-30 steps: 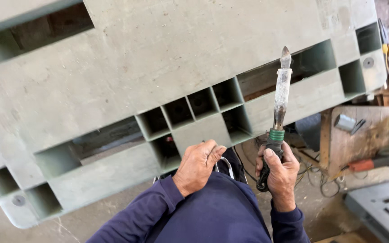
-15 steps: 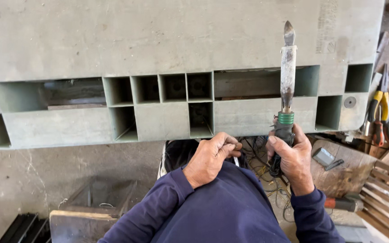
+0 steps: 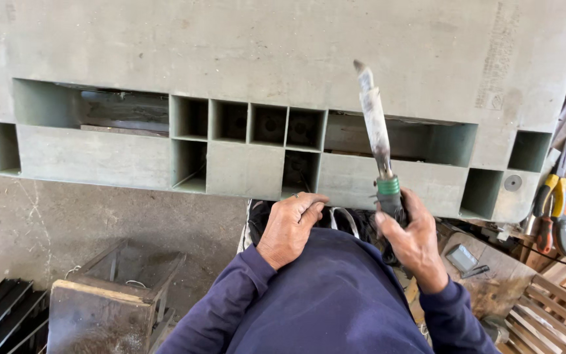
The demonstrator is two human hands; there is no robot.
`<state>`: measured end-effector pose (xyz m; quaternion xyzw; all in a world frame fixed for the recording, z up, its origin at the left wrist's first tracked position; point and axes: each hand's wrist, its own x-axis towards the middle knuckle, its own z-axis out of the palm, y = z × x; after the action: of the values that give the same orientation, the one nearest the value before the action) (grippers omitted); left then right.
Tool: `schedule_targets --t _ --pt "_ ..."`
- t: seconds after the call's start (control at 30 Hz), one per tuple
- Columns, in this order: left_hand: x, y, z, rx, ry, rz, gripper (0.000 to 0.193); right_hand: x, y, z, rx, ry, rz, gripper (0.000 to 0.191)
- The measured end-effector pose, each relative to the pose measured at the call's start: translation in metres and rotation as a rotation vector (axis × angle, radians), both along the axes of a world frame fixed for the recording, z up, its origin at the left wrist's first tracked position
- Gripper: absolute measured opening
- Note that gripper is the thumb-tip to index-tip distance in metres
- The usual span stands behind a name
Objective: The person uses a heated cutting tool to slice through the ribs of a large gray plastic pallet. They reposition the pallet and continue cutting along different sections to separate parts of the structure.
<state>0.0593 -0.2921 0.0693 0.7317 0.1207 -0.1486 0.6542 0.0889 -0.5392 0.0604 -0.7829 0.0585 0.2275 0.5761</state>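
The right hand (image 3: 415, 241) is clamped around the dark handle of a soldering-iron-like tool (image 3: 376, 134), whose crusted shaft with a green collar points up in front of the grey plastic pallet (image 3: 244, 46). The left hand (image 3: 289, 226) rests on the person's knee, fingers curled together and holding nothing, just below the pallet's square openings. Pliers (image 3: 551, 203) lie well apart at the right.
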Motion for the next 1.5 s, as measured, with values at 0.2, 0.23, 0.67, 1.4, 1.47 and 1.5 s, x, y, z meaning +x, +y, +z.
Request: schedule_targets --t 0.2,0.23,0.67,1.4,1.47,1.5 --pt "-0.003 0.010 -0.003 0.040 -0.034 0.089 0.019 -0.022 0.005 0.013 0.257 0.215 -0.033 0.061" --pt "0.000 0.013 -0.004 0.024 -0.025 0.095 0.019 -0.027 0.008 0.013 0.336 0.272 -0.071 0.063" --pt "0.136 0.100 -0.017 0.017 -0.275 -0.181 0.037 -0.134 0.100 0.022 0.142 0.301 -0.456 0.066" --pt "0.241 0.080 -0.063 0.052 -0.791 -0.906 0.011 -0.144 0.308 0.050 1.119 0.342 -1.207 0.049" --pt "0.244 0.079 -0.060 0.106 -0.790 -0.937 0.009 -0.134 0.316 0.049 1.243 0.284 -1.232 0.048" --pt "0.244 0.079 -0.059 0.107 -0.797 -0.956 0.010 -0.128 0.320 0.049 1.254 0.290 -1.268 0.048"
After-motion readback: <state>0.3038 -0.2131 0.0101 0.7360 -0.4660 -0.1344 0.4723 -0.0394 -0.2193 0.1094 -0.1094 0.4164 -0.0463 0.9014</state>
